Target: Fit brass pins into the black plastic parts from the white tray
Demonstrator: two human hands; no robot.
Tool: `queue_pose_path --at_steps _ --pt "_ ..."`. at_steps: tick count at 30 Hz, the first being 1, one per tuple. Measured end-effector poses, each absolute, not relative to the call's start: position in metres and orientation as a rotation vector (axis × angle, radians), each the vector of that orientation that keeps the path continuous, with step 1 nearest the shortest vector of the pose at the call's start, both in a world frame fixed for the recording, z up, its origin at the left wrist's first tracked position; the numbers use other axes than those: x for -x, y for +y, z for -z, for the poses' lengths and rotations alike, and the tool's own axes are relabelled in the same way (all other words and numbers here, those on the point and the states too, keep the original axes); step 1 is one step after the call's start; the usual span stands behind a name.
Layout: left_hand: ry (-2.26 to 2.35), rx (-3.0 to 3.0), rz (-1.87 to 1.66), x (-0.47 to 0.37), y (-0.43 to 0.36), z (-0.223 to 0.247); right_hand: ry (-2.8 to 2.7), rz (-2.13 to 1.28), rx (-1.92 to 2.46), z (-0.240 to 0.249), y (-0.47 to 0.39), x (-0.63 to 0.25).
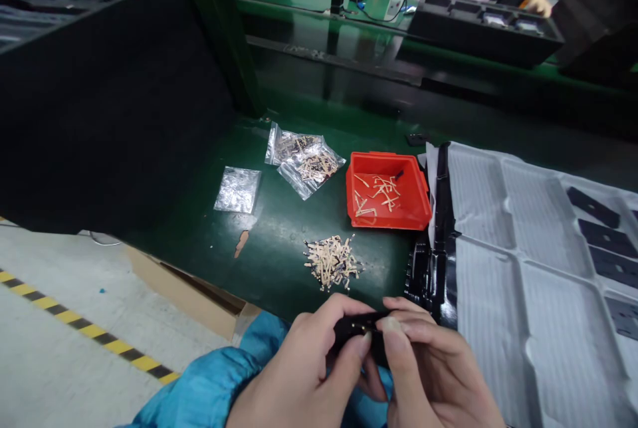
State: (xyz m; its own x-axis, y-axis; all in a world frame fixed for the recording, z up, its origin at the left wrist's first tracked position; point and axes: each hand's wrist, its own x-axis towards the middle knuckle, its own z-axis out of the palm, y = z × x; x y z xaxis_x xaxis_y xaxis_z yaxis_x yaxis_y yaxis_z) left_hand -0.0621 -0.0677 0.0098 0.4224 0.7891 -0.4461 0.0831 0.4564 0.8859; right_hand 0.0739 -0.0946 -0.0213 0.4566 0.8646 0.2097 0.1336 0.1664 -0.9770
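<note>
Both hands at the near edge of the bench (pixel 279 255). The left hand (pixel 314 358) and right hand (pixel 446 358) grip a small black part (pixel 359 325) between thumbs and fingers; small bright points show on its face, too blurred to identify. Beyond the hands, near the same edge, lies a loose pile of tan strips (pixel 331 262). A red bin (pixel 391 221), farther from that edge, contains scattered strips. To its left, two overlapping bags (pixel 319 167) hold similar pieces; a clear packet (pixel 238 189) lies nearer the bench's left edge. Right: a pale compartmented tray (pixel 491 202) bearing flat black pieces (pixel 593 207).
</note>
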Motion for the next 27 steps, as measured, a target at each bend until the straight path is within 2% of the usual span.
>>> queue_pose_path --at_steps 9,19,27 --pt "1.265 -1.283 -0.486 0.069 -0.080 -0.010 -1.073 -0.601 1.296 0.025 -0.098 -0.072" --pt "1.241 -1.250 -0.754 0.065 -0.078 -0.020 -1.084 -0.612 1.329 0.021 -0.100 -0.071" --pt "1.266 -1.212 -0.879 0.059 -0.078 -0.015 -1.081 -0.470 1.383 0.016 -0.095 -0.060"
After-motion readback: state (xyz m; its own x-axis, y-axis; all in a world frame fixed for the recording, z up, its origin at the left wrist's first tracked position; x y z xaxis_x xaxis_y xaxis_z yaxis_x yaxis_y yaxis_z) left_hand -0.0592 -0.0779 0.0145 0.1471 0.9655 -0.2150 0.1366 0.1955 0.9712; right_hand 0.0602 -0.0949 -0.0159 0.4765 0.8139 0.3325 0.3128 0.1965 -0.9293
